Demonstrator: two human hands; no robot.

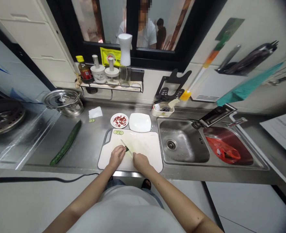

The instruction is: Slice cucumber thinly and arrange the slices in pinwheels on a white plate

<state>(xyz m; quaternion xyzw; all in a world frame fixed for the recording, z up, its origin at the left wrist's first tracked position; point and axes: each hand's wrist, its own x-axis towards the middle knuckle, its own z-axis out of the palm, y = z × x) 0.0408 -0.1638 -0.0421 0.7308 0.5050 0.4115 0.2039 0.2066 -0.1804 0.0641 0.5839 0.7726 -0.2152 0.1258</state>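
Note:
A white cutting board (pixel 147 150) with a grey edge lies on the steel counter. Over its middle, my right hand (pixel 140 161) is closed round the handle of a knife (pixel 126 144), whose blade points up and to the left. My left hand (pixel 117 156) holds a small dark green piece of cucumber (pixel 127 149) beside the blade, its fingers pressed together. Several cucumber slices (pixel 118 132) lie at the board's top left corner. Behind the board are a round plate (pixel 112 122) of red pieces and a white square plate (pixel 140 122).
Left of the board lies a whole cucumber (pixel 66 144), with a lidded steel pot (pixel 72 108) behind it. At the right is a double sink (pixel 184 142) holding a red bag (pixel 226 153). Bottles stand on a wall rack (pixel 113 86). People show in the window.

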